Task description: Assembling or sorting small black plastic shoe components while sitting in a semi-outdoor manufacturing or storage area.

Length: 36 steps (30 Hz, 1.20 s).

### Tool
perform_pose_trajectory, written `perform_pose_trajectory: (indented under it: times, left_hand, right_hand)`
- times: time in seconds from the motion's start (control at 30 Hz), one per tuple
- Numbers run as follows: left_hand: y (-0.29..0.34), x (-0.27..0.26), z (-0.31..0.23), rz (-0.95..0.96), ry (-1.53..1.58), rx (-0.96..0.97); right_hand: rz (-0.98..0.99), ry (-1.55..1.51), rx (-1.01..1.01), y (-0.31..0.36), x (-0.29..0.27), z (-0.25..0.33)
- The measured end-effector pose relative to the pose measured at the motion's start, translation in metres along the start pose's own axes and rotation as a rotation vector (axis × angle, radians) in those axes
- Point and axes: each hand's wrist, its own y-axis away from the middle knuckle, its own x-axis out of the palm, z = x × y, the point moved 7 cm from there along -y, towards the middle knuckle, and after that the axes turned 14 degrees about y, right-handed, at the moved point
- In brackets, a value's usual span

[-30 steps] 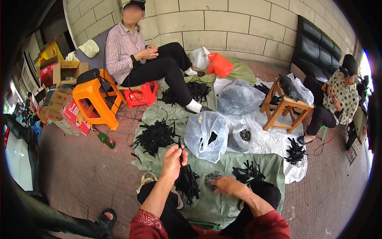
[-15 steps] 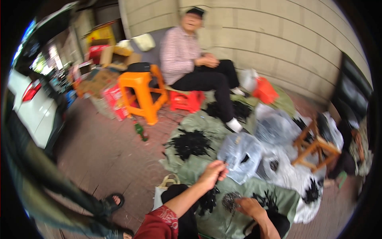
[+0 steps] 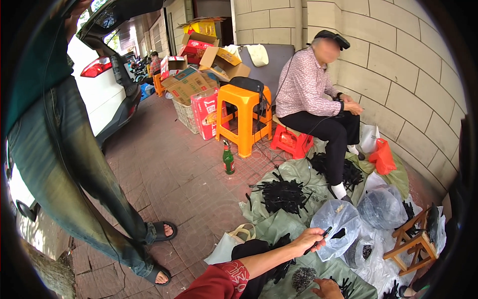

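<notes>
My left hand [image 3: 308,239], at the end of a red sleeve, is closed on a slim black strip [image 3: 326,232] that sticks out past the fingers. It is beside a clear plastic bag [image 3: 336,219] with something black inside. Low in the picture, partly cut off by the edge, my right hand [image 3: 328,287] has its fingers apart and appears to hold nothing. Those fingers are next to a heap of small dark metallic pieces [image 3: 303,279] on the green sheet [image 3: 289,226]. Several black strips [image 3: 344,286] lie to the right of that hand.
Piles of black strips [image 3: 284,195] lie ahead on the sheet, near a seated person [image 3: 308,84]. An orange stool [image 3: 244,107] and a green bottle [image 3: 228,160] stand beyond. A wooden stool [image 3: 416,244] is at right. At left stands another person in jeans [image 3: 84,174].
My view has swung left, so the scene sits further right. My right hand has moved from over the metallic heap to its right side. My left hand still grips the black strip.
</notes>
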Motion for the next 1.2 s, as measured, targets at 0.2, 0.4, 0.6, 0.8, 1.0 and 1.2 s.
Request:
perform_pose_trajectory:
  times: [0.2, 0.4, 0.6, 0.8, 1.0, 1.2]
  left_hand:
    - [0.006, -0.002, -0.001, -0.013, -0.03, -0.015]
    - [0.011, 0.003, -0.013, 0.007, -0.044, 0.003]
    - [0.003, -0.002, -0.033, -0.025, 0.118, 0.192]
    - [0.018, -0.005, -0.056, -0.071, 0.161, 0.305]
    - [0.009, 0.016, -0.006, 0.062, -0.011, 0.009]
    - [0.018, 0.057, 0.021, 0.348, -0.119, -0.163]
  right_hand:
    - [0.033, -0.048, 0.052, -0.003, 0.017, -0.008]
    - [0.037, 0.181, 0.036, -0.006, 0.017, -0.009]
    - [0.057, 0.127, 0.091, 0.004, -0.006, 0.005]
    - [0.005, 0.145, 0.059, 0.005, -0.018, 0.017]
    - [-0.034, 0.0, 0.019, 0.002, -0.016, 0.009]
    - [-0.06, -0.998, -0.031, -0.006, -0.028, 0.016]
